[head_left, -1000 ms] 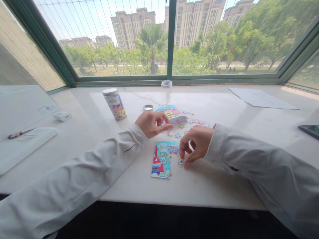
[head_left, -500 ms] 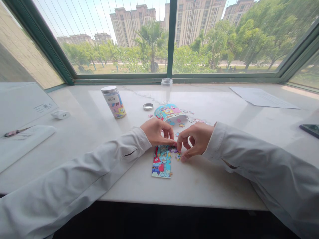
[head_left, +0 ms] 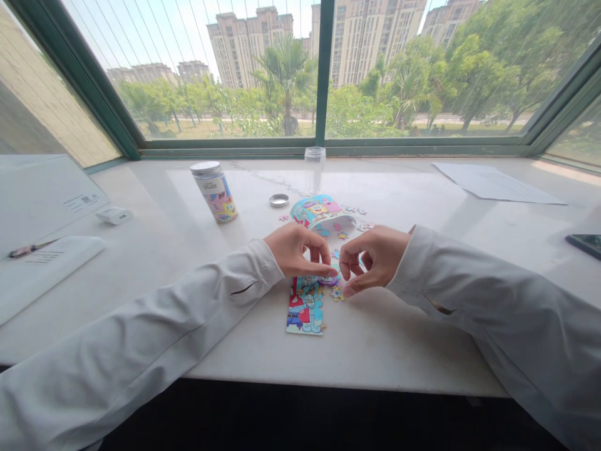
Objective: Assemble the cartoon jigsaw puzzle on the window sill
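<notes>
The right hand (head_left: 378,255) is loosely parted, a gap between forefinger and thumb, and I have its thumb just beside a loose yellow piece (head_left: 337,293); I can't tell whether they touch. My left hand (head_left: 298,249) is curled, its thumb over the upper right of the joined puzzle (head_left: 304,313); I can't tell from here whether it pinches anything.

The puzzle lies flat on the tabletop (head_left: 399,357), below and between both hands. I judge it part-built: a tall left-hand strip is interlocked, with a purple section (head_left: 327,281) reaching right near the top, though my left hand hides some of that. The right edge is ragged with tabs, so that side looks unfinished. The yellow piece lies next to this edge; I can't confirm it is locked in.

Beyond the hands, more loose pieces (head_left: 343,236) lie scattered around a curved printed sheet (head_left: 319,210), so plenty seems left to fit.
</notes>
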